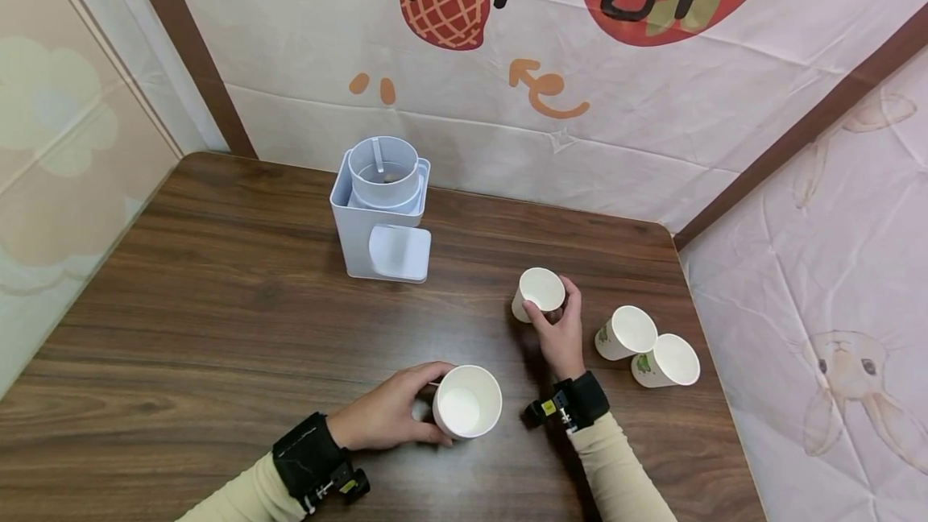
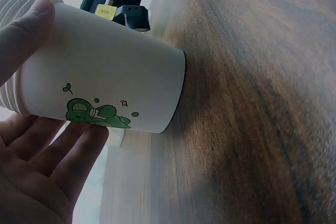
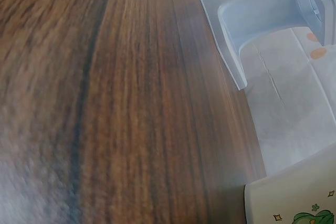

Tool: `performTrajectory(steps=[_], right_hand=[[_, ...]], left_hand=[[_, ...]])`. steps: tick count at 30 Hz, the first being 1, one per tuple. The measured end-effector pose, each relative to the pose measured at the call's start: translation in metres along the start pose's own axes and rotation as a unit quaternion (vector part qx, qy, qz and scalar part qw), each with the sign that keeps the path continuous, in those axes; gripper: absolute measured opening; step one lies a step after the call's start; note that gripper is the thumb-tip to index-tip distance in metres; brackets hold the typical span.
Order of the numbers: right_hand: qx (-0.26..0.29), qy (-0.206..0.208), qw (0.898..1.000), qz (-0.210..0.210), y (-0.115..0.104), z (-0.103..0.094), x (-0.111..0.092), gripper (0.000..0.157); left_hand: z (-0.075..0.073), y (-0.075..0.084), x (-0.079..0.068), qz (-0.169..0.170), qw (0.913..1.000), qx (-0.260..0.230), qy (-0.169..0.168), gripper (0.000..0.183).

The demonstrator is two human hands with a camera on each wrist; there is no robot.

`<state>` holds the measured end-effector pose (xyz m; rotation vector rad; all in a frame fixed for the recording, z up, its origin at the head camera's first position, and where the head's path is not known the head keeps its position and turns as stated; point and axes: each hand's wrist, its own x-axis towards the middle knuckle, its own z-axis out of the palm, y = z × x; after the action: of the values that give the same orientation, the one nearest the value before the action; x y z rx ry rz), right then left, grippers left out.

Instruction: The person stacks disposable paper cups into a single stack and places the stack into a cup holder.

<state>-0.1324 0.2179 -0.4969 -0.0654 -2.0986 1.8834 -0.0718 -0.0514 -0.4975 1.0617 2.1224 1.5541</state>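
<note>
My left hand [image 1: 397, 411] grips a stack of white paper cups [image 1: 468, 402] near the front middle of the wooden table. In the left wrist view several nested rims show on the paper cup stack [image 2: 105, 66], with a green cartoon print on its side. My right hand [image 1: 563, 337], farther back and to the right, holds a single paper cup [image 1: 542, 290] between thumb and fingers. Only part of that paper cup [image 3: 294, 198] enters the right wrist view, at the lower right; the hand itself is out of that view.
Two more paper cups, a nearer one [image 1: 670, 361] and a farther one [image 1: 625, 333], stand side by side near the right table edge. A pale blue machine [image 1: 355, 240] with a round top container [image 1: 384, 184] stands at the back, before a printed cloth wall [image 1: 471, 135].
</note>
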Motion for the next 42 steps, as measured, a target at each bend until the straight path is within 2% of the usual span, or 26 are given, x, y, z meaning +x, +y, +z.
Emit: performTrajectory(steps=[6,20,22,30,37,42], right_hand=[[0.001,0.001,1.000,0.007,-0.003,0.001,-0.002,0.073],[-0.005,-0.004,1.000,-0.005,-0.017,-0.002,-0.009,0.072],[-0.008,-0.004,1.000,-0.009,-0.020,-0.002,-0.011,0.072],[-0.013,-0.006,0.999,-0.030,-0.037,-0.002,-0.017,0.069],[0.004,-0.024,0.999,-0.040,-0.037,-0.005,-0.021,0.067],[-0.002,-0.035,0.998,-0.056,-0.049,-0.005,-0.027,0.067]], left_hand=[[0.000,0.000,0.000,0.001,1.0000,0.003,0.002,0.073],[0.000,-0.002,0.001,-0.014,0.9999,0.009,-0.002,0.074],[-0.001,0.002,0.001,-0.014,0.9999,0.006,-0.001,0.074],[0.000,-0.002,0.000,-0.021,0.9997,0.009,-0.002,0.075],[0.000,-0.001,0.000,-0.019,0.9998,0.005,-0.002,0.073],[0.001,-0.001,0.000,-0.014,0.9999,0.006,0.000,0.073]])
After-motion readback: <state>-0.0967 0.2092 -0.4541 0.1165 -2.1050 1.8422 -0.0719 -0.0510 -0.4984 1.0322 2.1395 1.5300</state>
